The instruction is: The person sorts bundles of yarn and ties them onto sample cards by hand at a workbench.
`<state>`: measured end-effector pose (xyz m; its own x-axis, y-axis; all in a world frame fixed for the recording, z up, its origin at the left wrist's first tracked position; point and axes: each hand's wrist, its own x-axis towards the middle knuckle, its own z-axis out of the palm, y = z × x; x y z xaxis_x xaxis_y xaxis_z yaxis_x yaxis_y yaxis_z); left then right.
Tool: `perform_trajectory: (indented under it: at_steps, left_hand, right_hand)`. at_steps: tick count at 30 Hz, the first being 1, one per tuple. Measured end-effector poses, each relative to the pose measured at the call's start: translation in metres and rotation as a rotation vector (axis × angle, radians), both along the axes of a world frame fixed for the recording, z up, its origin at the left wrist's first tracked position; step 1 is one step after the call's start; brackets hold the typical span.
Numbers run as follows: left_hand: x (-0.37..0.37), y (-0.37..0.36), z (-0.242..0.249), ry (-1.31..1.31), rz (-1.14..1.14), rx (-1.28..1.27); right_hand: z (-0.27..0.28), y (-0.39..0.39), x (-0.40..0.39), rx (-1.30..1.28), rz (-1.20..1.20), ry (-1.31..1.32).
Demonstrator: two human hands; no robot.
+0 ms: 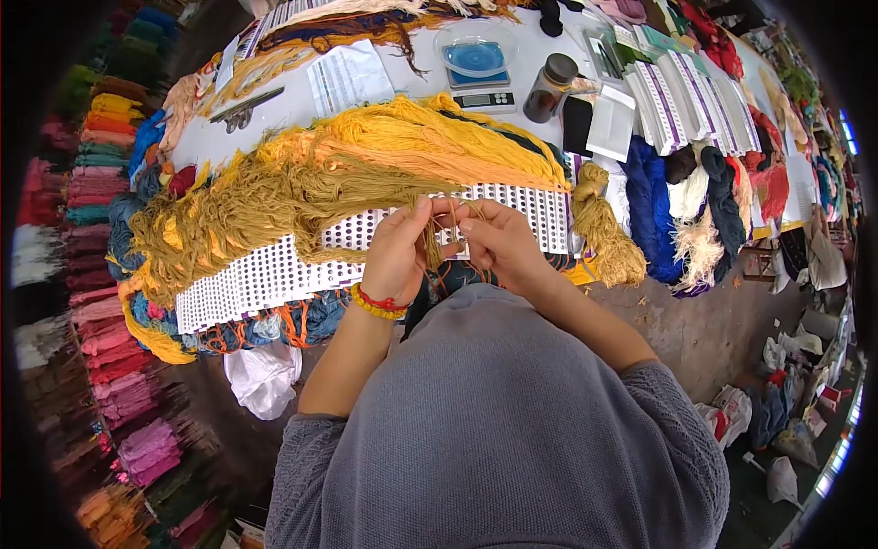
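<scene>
— Head view: containers?
— White bag (262, 380) below the table (274, 116), with hidden contents. Clear dish (476, 50) on scale (487, 100). Lidded jar (551, 89), dark inside.
— Hands?
— Left hand (399, 249) and right hand (506, 243) raised close together, fingertips pinching olive strands (433, 243) between, beside olive yarn pile (247, 197).

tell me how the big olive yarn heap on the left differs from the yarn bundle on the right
The olive heap is much larger and sprawls loosely, while the bundle is compact and gathered. The olive heap lies beyond the left hand; the bundle lies right of the right hand. Both are brownish-gold yarn.
</scene>
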<state>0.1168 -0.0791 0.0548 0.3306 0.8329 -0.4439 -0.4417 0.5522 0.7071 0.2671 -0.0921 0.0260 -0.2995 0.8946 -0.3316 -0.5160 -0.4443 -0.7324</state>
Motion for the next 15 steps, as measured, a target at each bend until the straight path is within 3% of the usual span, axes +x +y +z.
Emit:
perform_trajectory:
  at_steps: [9, 11, 15]
  left_hand:
    - [0.007, 0.001, -0.006, 0.054, -0.024, -0.001]
    - [0.007, 0.002, -0.006, 0.053, -0.034, 0.002]
    - [0.007, 0.004, -0.009, 0.062, -0.015, 0.038]
  right_hand:
    - [0.001, 0.000, 0.003, 0.094, 0.074, -0.230]
    - [-0.016, 0.002, 0.004, 0.253, 0.141, -0.402]
    - [-0.020, 0.003, 0.004, 0.319, 0.121, -0.409]
